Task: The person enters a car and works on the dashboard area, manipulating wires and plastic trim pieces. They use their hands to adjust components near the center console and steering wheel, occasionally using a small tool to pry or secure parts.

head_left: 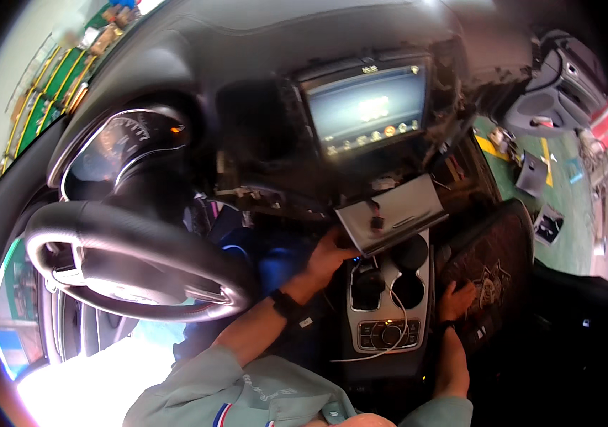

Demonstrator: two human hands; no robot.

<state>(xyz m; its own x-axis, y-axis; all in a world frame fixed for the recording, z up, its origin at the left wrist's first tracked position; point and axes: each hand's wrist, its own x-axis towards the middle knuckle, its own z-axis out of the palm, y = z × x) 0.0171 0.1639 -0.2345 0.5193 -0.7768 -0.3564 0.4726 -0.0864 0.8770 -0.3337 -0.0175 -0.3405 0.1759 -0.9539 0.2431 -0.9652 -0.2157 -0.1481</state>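
Car cabin, dash partly stripped: steering wheel (pixel 133 263) lower left, screen (pixel 368 107) upper centre. At centre, left hand (pixel 329 252), fingers curled on the near-left end of a loose silver panel (pixel 393 213), its length rising rightward. Right hand (pixel 457 299), fingers spread, rests on the seat (pixel 496 270)

Your silver trim panel (pixel 396 213) hangs loose and tilted below the lit screen, above the console's cup holders. A short cable dangles from its middle.

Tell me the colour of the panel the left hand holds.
Silver-grey panel, gripped by the left hand; head view.
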